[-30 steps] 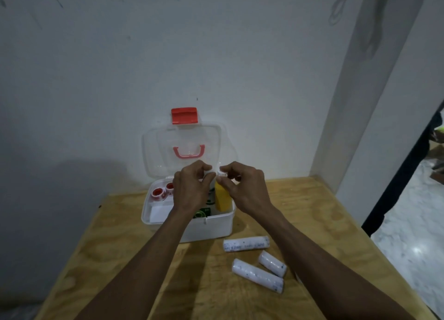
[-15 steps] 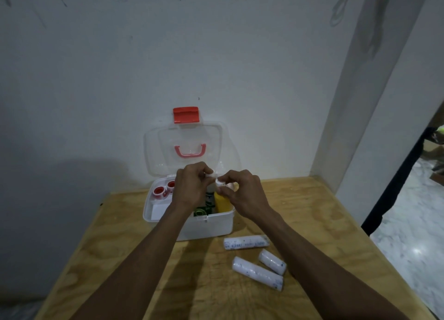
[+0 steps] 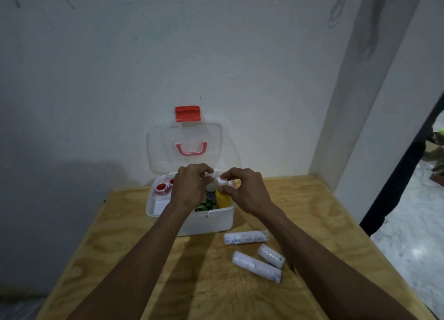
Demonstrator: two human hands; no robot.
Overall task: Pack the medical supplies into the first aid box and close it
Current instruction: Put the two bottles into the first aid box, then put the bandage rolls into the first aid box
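Observation:
The white first aid box (image 3: 211,223) stands open on the wooden table (image 3: 134,228), its clear lid (image 3: 187,146) with a red latch leaning upright against the wall. Inside stand a yellow bottle (image 3: 223,199), a green-labelled bottle (image 3: 210,197) and two red-rimmed tape rolls (image 3: 161,188). My left hand (image 3: 189,187) pinches the green-labelled bottle's white cap. My right hand (image 3: 242,190) pinches the yellow bottle's white cap. Three white bandage rolls lie on the table to the front right of the box: a long bandage roll (image 3: 245,238), a short bandage roll (image 3: 271,256) and a near bandage roll (image 3: 256,266).
The table sits in a corner, with a white wall behind and a white pillar (image 3: 360,103) on the right. Past the table's right edge is a drop to a marble floor (image 3: 413,235).
Both hands have sunk slightly over the box, with the bottle tops between the fingers. The bandage rolls have not moved.

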